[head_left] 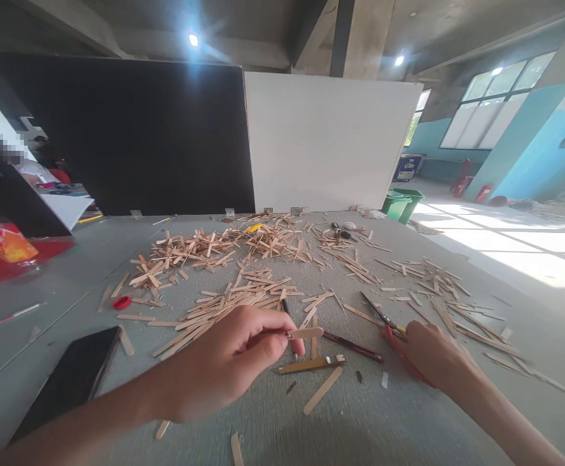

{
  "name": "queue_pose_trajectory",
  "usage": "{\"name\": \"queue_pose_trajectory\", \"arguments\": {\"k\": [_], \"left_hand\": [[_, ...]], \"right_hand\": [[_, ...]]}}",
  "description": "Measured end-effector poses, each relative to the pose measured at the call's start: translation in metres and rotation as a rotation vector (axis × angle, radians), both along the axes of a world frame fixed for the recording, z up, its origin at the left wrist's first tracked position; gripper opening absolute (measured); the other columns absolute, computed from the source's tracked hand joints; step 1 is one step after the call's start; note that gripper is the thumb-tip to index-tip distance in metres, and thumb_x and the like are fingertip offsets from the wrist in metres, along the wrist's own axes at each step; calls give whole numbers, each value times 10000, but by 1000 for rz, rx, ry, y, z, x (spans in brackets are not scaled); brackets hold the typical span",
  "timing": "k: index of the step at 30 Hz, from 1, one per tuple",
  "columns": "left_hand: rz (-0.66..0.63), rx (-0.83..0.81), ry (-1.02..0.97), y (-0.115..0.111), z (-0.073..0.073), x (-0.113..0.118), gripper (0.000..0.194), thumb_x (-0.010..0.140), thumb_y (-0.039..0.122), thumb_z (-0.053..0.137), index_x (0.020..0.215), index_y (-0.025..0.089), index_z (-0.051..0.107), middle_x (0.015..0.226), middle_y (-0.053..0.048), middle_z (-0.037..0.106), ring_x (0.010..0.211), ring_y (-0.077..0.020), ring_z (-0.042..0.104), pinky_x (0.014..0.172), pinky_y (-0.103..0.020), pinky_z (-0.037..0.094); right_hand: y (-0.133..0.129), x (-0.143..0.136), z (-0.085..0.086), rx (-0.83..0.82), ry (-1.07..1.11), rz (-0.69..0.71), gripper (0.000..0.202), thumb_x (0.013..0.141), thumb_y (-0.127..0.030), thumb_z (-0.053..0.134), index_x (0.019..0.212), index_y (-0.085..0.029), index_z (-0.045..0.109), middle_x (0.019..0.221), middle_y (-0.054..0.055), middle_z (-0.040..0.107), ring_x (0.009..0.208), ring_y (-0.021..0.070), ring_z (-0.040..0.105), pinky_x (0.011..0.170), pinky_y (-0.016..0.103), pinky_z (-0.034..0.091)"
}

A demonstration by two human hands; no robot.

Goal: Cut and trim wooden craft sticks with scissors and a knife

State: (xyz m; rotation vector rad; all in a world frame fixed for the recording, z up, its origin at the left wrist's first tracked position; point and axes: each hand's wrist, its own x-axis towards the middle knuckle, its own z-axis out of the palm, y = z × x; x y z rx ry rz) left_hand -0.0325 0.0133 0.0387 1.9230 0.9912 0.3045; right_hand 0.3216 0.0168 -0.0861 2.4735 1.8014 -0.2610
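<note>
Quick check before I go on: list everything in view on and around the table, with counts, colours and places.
Flat wooden craft sticks: too many to count, pale tan, piled and scattered across the grey table.
Single wooden stick piece: one, tan, pinched in the left fingertips.
Red-handled scissors: one, under the right hand.
Dark red pencil: one, between the hands.
Black smartphone: one, near left edge.
Small red ring: one, left of the piles.
Orange-labelled plastic bottle: one, far left.
Green bin: one, on the floor behind.
Black and white boards: two, upright at the back.
Left hand: holding the stick piece.
Right hand: on the scissors.
</note>
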Motion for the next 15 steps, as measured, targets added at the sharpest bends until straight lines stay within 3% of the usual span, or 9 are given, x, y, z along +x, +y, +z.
{"name": "queue_pose_trajectory", "arguments": {"k": [4, 7, 9, 10, 13, 14, 15], "left_hand": [[-7, 18, -29, 0, 2, 1, 369, 1086, 457, 432, 1002, 230, 710, 677, 71, 338, 565, -121, 292, 512, -267, 225], [0, 8, -51, 1, 1, 3, 373, 1073, 499, 463, 952, 213, 669, 663, 77, 323, 573, -120, 299, 515, -262, 241], [10, -31, -101, 2, 0, 4, 338, 1092, 457, 422, 979, 220, 635, 690, 69, 363, 617, -129, 359, 573, -259, 323], [14, -55, -137, 3, -2, 4, 315, 1104, 422, 388, 1007, 225, 614, 726, 60, 407, 660, -135, 401, 632, -265, 371], [2, -85, -221, 3, -6, 5, 249, 1127, 366, 326, 1085, 237, 534, 866, 29, 548, 801, -153, 495, 812, -307, 425], [-3, -80, -221, 2, -7, 5, 232, 1131, 382, 326, 1105, 240, 508, 901, 19, 587, 819, -158, 511, 836, -321, 426], [-5, -80, -211, 2, -8, 6, 226, 1133, 404, 327, 1132, 244, 486, 923, 10, 621, 821, -163, 525, 843, -335, 429]], "right_hand": [[0, -6, 6, 69, -34, -6, 533, 1035, -587, 398, 692, -225, 588, 786, 173, 724, 724, 360, 730, 522, 347, 381], [-9, -18, 16, 244, 100, 23, 533, 1018, -654, 407, 687, -248, 501, 644, 66, 618, 610, 259, 616, 535, 321, 353], [-24, -30, 24, 337, 457, 129, 549, 995, -708, 423, 686, -253, 442, 585, -1, 488, 557, 203, 489, 534, 308, 331], [-34, -38, 26, 330, 724, 243, 554, 1007, -725, 371, 735, -253, 469, 631, -5, 488, 573, 194, 465, 537, 304, 354], [-66, -58, 27, 347, 1301, 409, 622, 996, -788, 300, 827, -254, 570, 723, 18, 545, 650, 210, 508, 639, 339, 473], [-75, -63, 24, 233, 1398, 412, 577, 1009, -758, 339, 898, -259, 605, 784, 29, 592, 675, 209, 538, 703, 357, 508], [-83, -67, 19, 198, 1503, 452, 575, 994, -774, 367, 932, -265, 625, 764, 25, 596, 639, 201, 545, 653, 341, 508]]}}
